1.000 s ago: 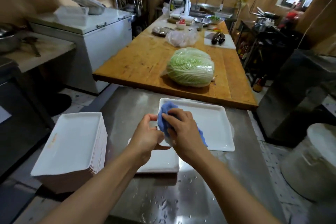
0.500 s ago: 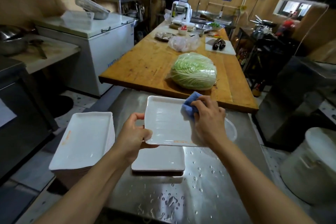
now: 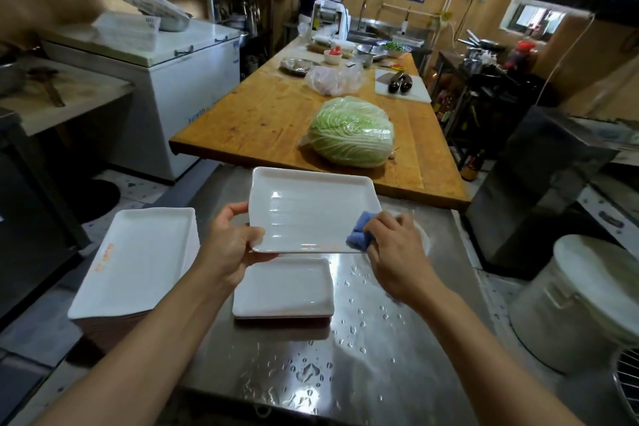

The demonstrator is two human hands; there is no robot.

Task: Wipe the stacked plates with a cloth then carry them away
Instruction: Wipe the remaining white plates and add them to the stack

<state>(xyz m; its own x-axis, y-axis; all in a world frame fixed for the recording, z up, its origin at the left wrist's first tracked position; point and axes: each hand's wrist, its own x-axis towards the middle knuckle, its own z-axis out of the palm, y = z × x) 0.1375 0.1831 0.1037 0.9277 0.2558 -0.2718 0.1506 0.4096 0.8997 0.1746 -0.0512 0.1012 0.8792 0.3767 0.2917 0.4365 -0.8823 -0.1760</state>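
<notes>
Since half a second earlier, the blue cloth (image 3: 359, 235) had slid from the far right corner to the near right edge of the held plate (image 3: 311, 209). The right hand (image 3: 397, 245) clenched the cloth; the left hand (image 3: 230, 242) pinched the plate's left rim above the wet steel table (image 3: 380, 356). The plate looked rigid, light, probably slick when wet, so rim grips suited it. The tall stack (image 3: 138, 263) at the left overhung the table edge and would likely carry heavy.
</notes>
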